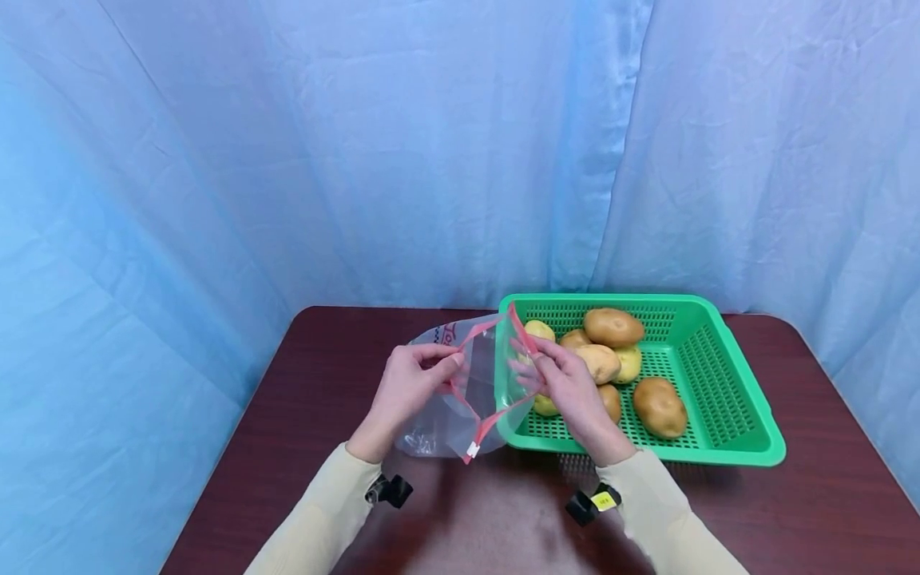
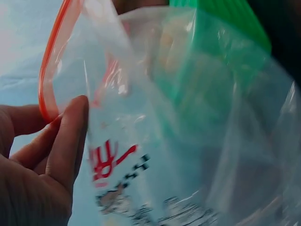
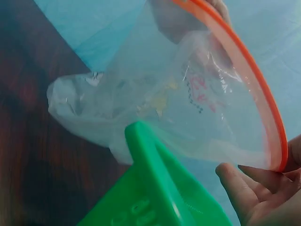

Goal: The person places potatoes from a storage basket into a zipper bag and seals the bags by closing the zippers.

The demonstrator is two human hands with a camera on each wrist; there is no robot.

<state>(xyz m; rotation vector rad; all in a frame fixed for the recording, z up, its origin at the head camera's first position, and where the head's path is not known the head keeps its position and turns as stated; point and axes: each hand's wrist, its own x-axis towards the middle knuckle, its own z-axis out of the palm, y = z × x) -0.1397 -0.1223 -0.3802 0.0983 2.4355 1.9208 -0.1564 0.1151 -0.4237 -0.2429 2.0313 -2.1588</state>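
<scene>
A clear zip bag (image 1: pixel 434 427) with a reddish zip edge stands between both hands, its mouth spread wide. My left hand (image 1: pixel 415 379) pinches the left side of the mouth between thumb and fingers. On the opposite side, the right hand (image 1: pixel 571 387) holds the zip edge, some fingers showing through the plastic. A white slider (image 1: pixel 472 450) sits at the near corner of the mouth. Red and black print marks the bag's side in the left wrist view. Through the plastic no contents show. The bag's right side overlaps a green basket (image 1: pixel 690 454).
Several brown and pale yellow potatoes lie in the basket, one brown potato (image 1: pixel 660 407) apart from the pile. Beneath everything is a dark reddish-brown table (image 1: pixel 287 415). Pale blue curtains (image 1: pixel 431 160) hang behind it and along the sides.
</scene>
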